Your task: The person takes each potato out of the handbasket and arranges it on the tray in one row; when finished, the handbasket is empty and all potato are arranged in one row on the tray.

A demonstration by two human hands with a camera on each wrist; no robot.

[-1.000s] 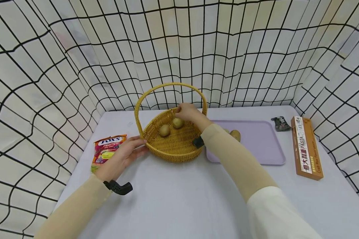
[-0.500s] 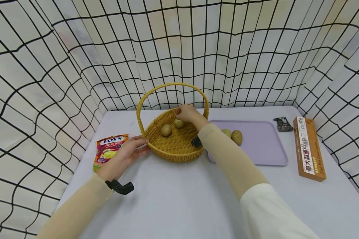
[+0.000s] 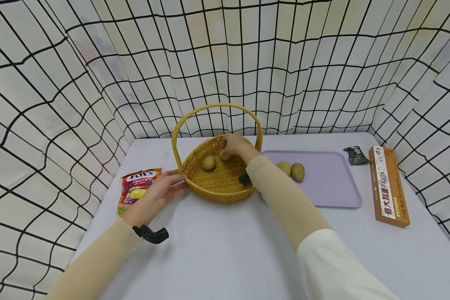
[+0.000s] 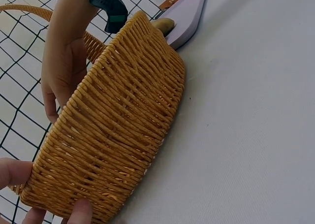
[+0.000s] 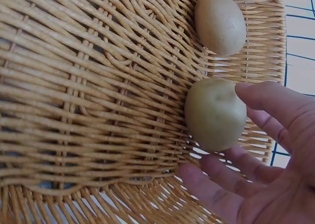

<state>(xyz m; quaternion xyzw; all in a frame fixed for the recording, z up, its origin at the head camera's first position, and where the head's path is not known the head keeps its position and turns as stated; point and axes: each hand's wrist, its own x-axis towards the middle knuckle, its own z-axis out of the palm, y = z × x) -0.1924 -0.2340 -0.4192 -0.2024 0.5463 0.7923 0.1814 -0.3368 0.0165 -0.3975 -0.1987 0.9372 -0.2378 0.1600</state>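
Note:
A yellow woven basket point(image 3: 219, 196) with a tall hoop handle stands at the table's middle back. My left hand point(image 3: 164, 189) grips its left end; in the left wrist view the thumb lies at the rim and fingertips press the outer wall. Inside, my right hand point(image 3: 238, 146) holds a greenish-yellow potato point(image 5: 215, 114), the thumb at one side and fingers reaching round the other. Its lower fingers are spread beside it. Another tan potato point(image 3: 209, 163) lies to its left in the basket, apart from the hand.
Right of the basket, a lilac tray point(image 3: 330, 183) bears two potatoes point(image 3: 298, 172). A small black packet point(image 3: 356, 155) and a long pasta box point(image 3: 389, 187) lie farther right. A red candy bag point(image 3: 136, 187) sits behind my left forearm. Black netting over white cloth surrounds the table.
My right hand has lowered slightly over the potato, covering more of it. The left hand stays at the basket's left end. The whole view has shifted a little.

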